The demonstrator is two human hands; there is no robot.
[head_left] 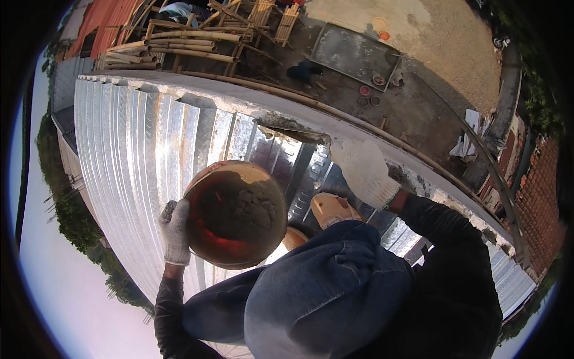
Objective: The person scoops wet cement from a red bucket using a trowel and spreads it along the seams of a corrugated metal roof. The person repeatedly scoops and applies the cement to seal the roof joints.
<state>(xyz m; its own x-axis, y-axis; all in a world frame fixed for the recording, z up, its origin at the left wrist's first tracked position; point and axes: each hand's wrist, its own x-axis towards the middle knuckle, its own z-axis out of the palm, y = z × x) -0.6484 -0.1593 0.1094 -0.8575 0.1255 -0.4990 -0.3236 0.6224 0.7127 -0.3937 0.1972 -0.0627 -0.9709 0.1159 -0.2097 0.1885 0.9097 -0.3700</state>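
Note:
My left hand (pixel 175 230), in a pale knitted glove, grips the rim of a round bucket (pixel 197 248) at its left side. Wet grey mortar (pixel 254 209) lies inside the bucket, and its inner wall glows red where light comes through. My right hand (pixel 362 170), also gloved, lies flat on the edge of the concrete wall top (pixel 287 115), beside a rough gap next to the metal sheet. Its fingers look stretched out, though slightly blurred, and no tool shows in it. My bent knees and tan shoes (pixel 333 209) are just below it.
Corrugated metal roofing (pixel 137 137) spreads under me and to the left. Beyond the wall the ground drops well below, with bamboo scaffolding (pixel 191 45), a flat mixing tray (pixel 353 54), several small buckets (pixel 364 91) and sand (pixel 442 36). A bamboo pole (pixel 263 85) runs along the wall.

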